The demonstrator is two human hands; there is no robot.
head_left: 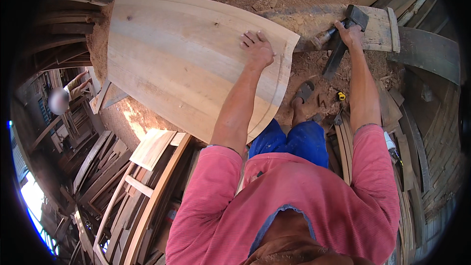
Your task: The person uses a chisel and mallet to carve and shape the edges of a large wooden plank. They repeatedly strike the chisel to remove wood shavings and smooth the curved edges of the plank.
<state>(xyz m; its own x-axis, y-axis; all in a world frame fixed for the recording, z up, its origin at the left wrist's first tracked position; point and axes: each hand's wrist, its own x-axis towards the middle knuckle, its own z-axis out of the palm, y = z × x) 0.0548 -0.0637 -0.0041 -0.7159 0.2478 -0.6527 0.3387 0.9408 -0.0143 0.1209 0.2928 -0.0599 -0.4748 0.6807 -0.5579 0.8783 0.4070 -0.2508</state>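
A large pale wooden panel (181, 54) with curved sides lies tilted in front of me. My left hand (257, 47) rests flat on it near its right edge, fingers spread. My right hand (349, 32) grips the handle of a dark hammer-like tool (343, 37), whose head sits by a dusty wooden block (319, 22). A curved line is marked along the panel's right side.
Sawdust covers the ground behind the panel. A wooden frame (147, 186) leans at lower left among stacked planks. Curved slats (407, 167) lie at the right. My sandalled foot (303, 93) and a small yellow object (341, 96) are below the block. Another person (68, 91) stands far left.
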